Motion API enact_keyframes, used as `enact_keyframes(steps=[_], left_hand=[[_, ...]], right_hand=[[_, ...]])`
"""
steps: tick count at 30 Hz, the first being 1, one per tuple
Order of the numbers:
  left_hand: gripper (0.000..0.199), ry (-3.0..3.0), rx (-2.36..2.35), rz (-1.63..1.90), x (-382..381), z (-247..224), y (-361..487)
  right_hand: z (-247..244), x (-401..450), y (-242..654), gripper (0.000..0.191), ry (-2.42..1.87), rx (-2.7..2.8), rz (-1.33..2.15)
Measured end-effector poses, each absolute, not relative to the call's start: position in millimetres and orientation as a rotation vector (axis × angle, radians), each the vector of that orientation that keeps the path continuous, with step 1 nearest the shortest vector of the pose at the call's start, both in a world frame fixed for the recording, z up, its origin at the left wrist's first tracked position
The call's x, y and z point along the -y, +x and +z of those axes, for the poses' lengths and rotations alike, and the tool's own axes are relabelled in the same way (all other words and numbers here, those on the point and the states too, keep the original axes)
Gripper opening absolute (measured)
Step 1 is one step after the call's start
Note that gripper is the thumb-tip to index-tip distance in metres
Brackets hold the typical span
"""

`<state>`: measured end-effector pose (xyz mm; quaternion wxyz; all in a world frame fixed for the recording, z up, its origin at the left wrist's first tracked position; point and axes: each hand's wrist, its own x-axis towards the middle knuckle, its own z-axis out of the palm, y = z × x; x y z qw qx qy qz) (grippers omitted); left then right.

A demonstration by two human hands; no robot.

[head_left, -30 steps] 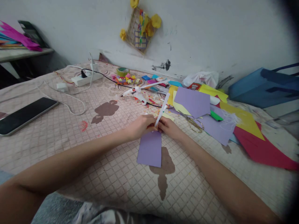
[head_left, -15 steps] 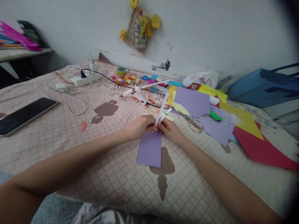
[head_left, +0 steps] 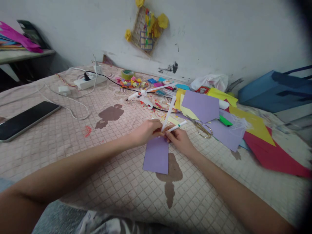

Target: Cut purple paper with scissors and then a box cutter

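Over the upper end of a purple paper piece [head_left: 156,157], my two hands meet at the fingertips. My left hand [head_left: 149,131] is closed in a pinch on a narrow white strip [head_left: 169,112], which sticks up and leans to the right. Between the fingers of my right hand [head_left: 180,139] is a slim white pen [head_left: 179,125] with a green band, its far end pointing right. The pen's other end is hidden at the fingertips. Just beyond the hands lies a white hot glue gun [head_left: 143,98] with its black cord.
Scissors [head_left: 204,129] lie to the right, beside purple sheets [head_left: 201,105], a green clip-like piece [head_left: 225,120] and a red sheet [head_left: 273,156]. At left are a phone [head_left: 26,120] and a power strip [head_left: 90,82] with cables. A blue bag [head_left: 275,92] stands far right.
The pen in my right hand has tipped down to the right, and that hand has turned slightly outward. My left hand, the white strip and the purple paper have hardly moved.
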<state>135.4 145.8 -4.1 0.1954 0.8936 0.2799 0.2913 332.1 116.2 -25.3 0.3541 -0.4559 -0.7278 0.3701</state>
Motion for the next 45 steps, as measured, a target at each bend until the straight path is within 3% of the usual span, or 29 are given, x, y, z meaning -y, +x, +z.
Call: enact_keyframes(steps=[45], left_hand=[[0.008,2.459,-0.801,0.827,-143.2,0.1,136.1]], right_hand=[[-20.3,-93.1,329.5,0.015,-1.19,2.023,0.742]])
